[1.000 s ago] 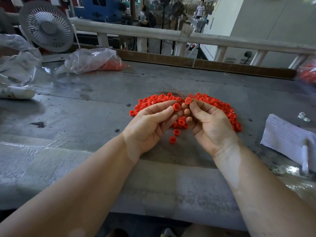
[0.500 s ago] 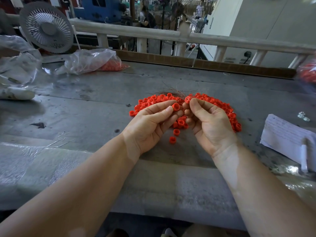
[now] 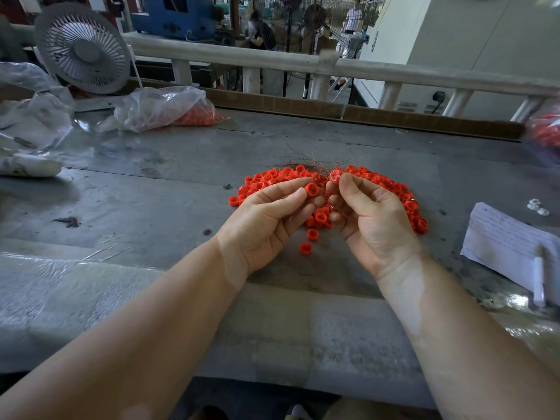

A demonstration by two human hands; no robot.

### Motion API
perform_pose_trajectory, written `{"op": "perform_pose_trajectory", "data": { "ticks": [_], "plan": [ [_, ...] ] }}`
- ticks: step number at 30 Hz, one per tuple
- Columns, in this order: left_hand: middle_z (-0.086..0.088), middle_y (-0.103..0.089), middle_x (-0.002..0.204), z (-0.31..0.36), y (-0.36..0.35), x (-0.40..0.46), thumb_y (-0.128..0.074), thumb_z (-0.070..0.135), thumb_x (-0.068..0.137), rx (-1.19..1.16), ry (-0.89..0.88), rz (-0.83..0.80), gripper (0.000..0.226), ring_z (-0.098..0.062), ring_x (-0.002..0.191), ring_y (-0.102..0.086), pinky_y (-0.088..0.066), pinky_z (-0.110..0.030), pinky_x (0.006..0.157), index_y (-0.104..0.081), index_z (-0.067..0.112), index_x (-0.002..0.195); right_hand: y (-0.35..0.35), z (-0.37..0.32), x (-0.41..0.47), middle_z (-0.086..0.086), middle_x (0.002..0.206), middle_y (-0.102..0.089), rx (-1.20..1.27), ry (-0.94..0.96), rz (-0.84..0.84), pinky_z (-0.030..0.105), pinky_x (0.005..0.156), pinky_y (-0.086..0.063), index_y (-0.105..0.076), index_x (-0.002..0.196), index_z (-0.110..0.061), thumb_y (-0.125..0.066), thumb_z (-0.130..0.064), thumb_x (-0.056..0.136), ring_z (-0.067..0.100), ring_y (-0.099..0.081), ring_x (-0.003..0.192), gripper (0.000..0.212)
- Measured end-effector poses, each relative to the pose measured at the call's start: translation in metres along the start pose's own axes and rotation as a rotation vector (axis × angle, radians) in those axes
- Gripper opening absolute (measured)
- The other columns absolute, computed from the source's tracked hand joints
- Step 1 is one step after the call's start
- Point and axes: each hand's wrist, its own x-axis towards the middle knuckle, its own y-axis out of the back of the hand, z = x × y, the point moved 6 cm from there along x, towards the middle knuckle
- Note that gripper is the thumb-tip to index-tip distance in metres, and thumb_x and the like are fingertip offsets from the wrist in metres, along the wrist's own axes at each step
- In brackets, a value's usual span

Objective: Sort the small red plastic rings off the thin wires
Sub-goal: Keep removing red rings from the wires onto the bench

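Head view: handwritten paper [image 3: 503,237], writing illegible.

A grey, scuffed metal table [image 3: 157,189] fills the middle of the frame, its near edge covered with clear plastic sheeting [image 3: 60,286]. At the upper left stands a grey fan [image 3: 83,51]. A pale railing [image 3: 303,63] crosses the top of the frame behind the table, with a brown board [image 3: 333,112] along the table's far edge. Beyond it, at top centre, are a blue machine [image 3: 178,13] and a dim workshop; at the upper right, a pale wall [image 3: 485,40] in daylight.
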Motion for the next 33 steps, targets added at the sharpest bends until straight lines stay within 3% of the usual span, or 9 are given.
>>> {"op": "perform_pose_trajectory", "data": {
  "ticks": [8,14,22,27,33],
  "plan": [
    [-0.011,-0.072,0.079,0.001,0.0,0.0,-0.059,0.001,0.068,0.004,-0.002,0.006,0.019,-0.015,0.072,-0.071,-0.057,-0.018,0.063,-0.07,0.004,0.084,0.0,0.0,0.0,-0.003,0.067,-0.068,-0.024,0.005,-0.001,0.015,0.046,-0.046,-0.062,0.079,-0.01,-0.062,-0.023,0.073,0.003,-0.06,0.058,0.014],
    [-0.011,-0.072,0.078,0.001,0.0,0.0,-0.059,0.001,0.068,0.003,0.001,0.002,0.018,-0.015,0.072,-0.071,-0.056,-0.017,0.062,-0.074,0.006,0.076,-0.001,-0.001,0.0,-0.003,0.066,-0.067,-0.026,0.013,0.003,0.015,0.046,-0.045,-0.062,0.08,-0.009,-0.062,-0.024,0.073,0.003,-0.059,0.057,0.016],
    [-0.011,-0.073,0.078,0.0,0.0,0.0,-0.059,0.002,0.07,0.014,-0.001,-0.015,0.019,-0.015,0.073,-0.071,-0.055,-0.016,0.059,-0.076,0.009,0.074,-0.002,-0.001,-0.001,-0.003,0.067,-0.066,-0.047,0.039,0.004,0.015,0.046,-0.044,-0.063,0.077,-0.012,-0.058,-0.013,0.087,0.004,-0.058,0.058,0.011],
    [-0.011,-0.073,0.079,0.002,0.002,0.0,-0.06,0.003,0.068,0.022,-0.019,0.004,0.018,-0.016,0.074,-0.071,-0.055,-0.016,0.057,-0.076,0.008,0.074,-0.004,-0.007,-0.003,-0.009,0.056,-0.061,-0.263,0.191,0.013,0.014,0.046,-0.042,-0.062,0.074,-0.016,-0.059,-0.007,0.087,0.002,-0.054,0.055,0.016],
    [-0.01,-0.073,0.078,0.003,0.003,0.0,-0.06,0.004,0.069,0.036,-0.037,0.02,0.017,-0.016,0.074,-0.071,-0.055,-0.016,0.058,-0.076,0.009,0.072,-0.012,-0.023,-0.009,-0.015,0.062,-0.059,-0.638,0.513,0.011,0.011,0.056,-0.04,-0.06,0.074,-0.021,-0.063,-0.003,0.084,-0.001,-0.051,0.056,0.021]
  ]
}}
